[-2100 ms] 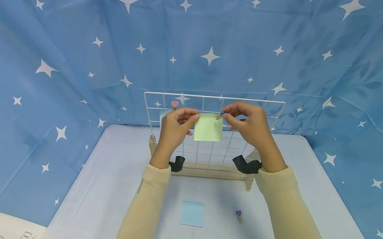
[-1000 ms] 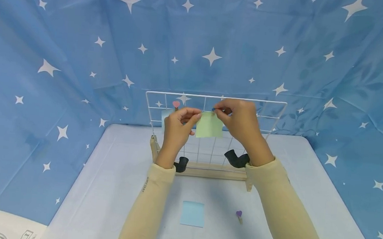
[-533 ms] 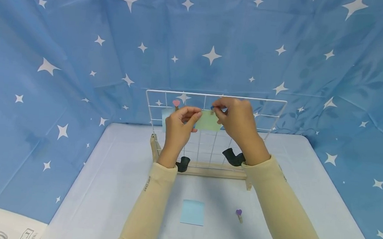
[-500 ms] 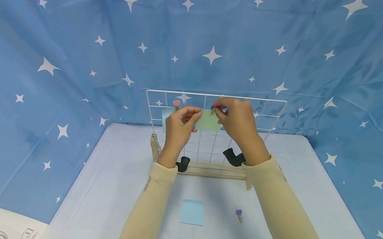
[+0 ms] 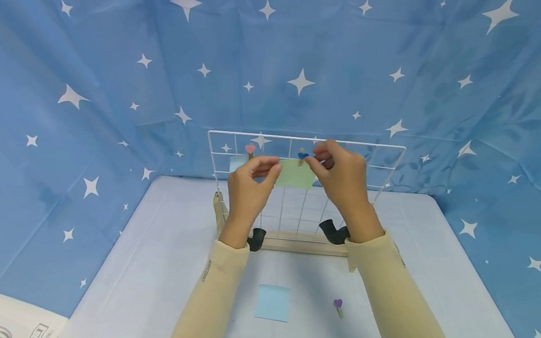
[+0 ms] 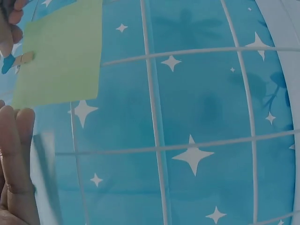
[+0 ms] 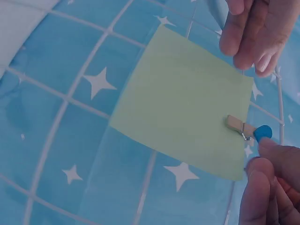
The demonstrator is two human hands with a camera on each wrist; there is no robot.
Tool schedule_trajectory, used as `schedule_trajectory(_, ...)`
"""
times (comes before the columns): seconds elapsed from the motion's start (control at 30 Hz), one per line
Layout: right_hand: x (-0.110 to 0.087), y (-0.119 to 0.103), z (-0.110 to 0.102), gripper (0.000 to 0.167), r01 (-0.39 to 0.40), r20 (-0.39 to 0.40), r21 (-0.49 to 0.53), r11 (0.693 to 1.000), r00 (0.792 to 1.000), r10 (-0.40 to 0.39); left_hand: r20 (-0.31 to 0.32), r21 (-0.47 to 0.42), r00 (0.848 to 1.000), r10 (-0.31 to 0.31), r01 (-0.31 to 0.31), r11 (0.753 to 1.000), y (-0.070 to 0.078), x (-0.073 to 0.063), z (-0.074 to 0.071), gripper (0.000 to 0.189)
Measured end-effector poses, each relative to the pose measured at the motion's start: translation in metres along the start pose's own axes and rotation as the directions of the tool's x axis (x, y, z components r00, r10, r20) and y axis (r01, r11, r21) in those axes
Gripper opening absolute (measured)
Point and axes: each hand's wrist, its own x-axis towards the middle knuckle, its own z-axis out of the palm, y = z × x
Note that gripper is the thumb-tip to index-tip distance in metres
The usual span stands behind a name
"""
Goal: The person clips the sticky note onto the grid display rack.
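Note:
A pale green square note (image 5: 296, 174) hangs against the white wire grid (image 5: 291, 209). A small wooden clothespin with a blue heart (image 7: 248, 128) grips its upper edge at the wire. My right hand (image 5: 344, 175) is right beside it, thumb tip at the heart and index finger spread away. At the note's upper left corner is my left hand (image 5: 249, 186); in the right wrist view its fingertips (image 7: 243, 60) stand just off the paper. Behind the left hand, a light blue note (image 5: 237, 163) hangs from a pink heart clothespin (image 5: 250, 150).
On the white table (image 5: 160, 267) lie a blue square note (image 5: 272, 303) and a clothespin with a purple heart (image 5: 338, 307). A wooden base (image 5: 304, 246) carries the grid. Behind it hangs a blue star-patterned curtain (image 5: 271, 45). A printed white sheet (image 5: 2, 309) lies at lower left.
The green note has moved up against the grid, the clothespin with it. My right hand has loosened its pinch and drawn slightly right; my left fingers have come off the note's corner.

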Motion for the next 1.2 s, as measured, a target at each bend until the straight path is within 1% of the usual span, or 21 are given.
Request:
schedule_trajectory(0.07, -0.003, 0.005, 0.001, 0.019, -0.031, -0.017, 0.064, 0.997, 0.999, 0.033, -0.004, 0.017, 1.0, 0.017, -0.017, 1.0, -0.001, -0.003, -0.003, 0.014)
schedule_trajectory(0.13, -0.007, 0.009, 0.001, 0.021, -0.073, -0.026, 0.124, 0.99, 0.997, 0.076, 0.006, 0.02, 1.0, 0.022, -0.022, 1.0, -0.002, -0.006, -0.005, 0.014)
schedule_trajectory(0.27, -0.016, 0.014, -0.001, 0.023, -0.131, -0.014, 0.24, 0.962, 0.99, 0.138, 0.037, 0.003, 0.999, 0.0, 0.0, 1.0, -0.007, -0.012, -0.01, 0.015)
schedule_trajectory(0.47, -0.03, 0.019, -0.002, 0.025, -0.163, -0.014, 0.346, 0.924, 0.984, 0.179, 0.046, -0.047, 0.998, -0.041, 0.043, 0.998, -0.011, -0.022, -0.018, 0.018)
schedule_trajectory(0.53, -0.034, 0.02, -0.002, 0.026, -0.163, -0.026, 0.373, 0.913, 0.982, 0.186, 0.048, -0.045, 0.998, -0.049, 0.052, 0.998, -0.013, -0.025, -0.021, 0.019)
schedule_trajectory(0.67, -0.042, 0.024, -0.005, 0.025, -0.17, -0.02, 0.404, 0.899, 0.981, 0.195, 0.05, -0.049, 0.996, -0.079, 0.081, 0.995, -0.015, -0.031, -0.026, 0.019)
schedule_trajectory(0.8, -0.049, 0.026, -0.009, 0.024, -0.209, 0.01, 0.435, 0.876, 0.974, 0.227, 0.046, -0.077, 0.994, -0.104, 0.107, 0.991, -0.019, -0.036, -0.031, 0.018)
schedule_trajectory(0.9, -0.054, 0.028, -0.011, 0.027, -0.229, 0.032, 0.457, 0.859, 0.97, 0.242, 0.047, -0.08, 0.993, -0.11, 0.114, 0.99, -0.021, -0.038, -0.034, 0.017)
schedule_trajectory(1.2, -0.068, 0.035, -0.015, 0.03, -0.249, 0.065, 0.474, 0.844, 0.967, 0.248, 0.084, -0.101, 0.991, -0.105, 0.113, 0.989, -0.026, -0.045, -0.041, 0.017)
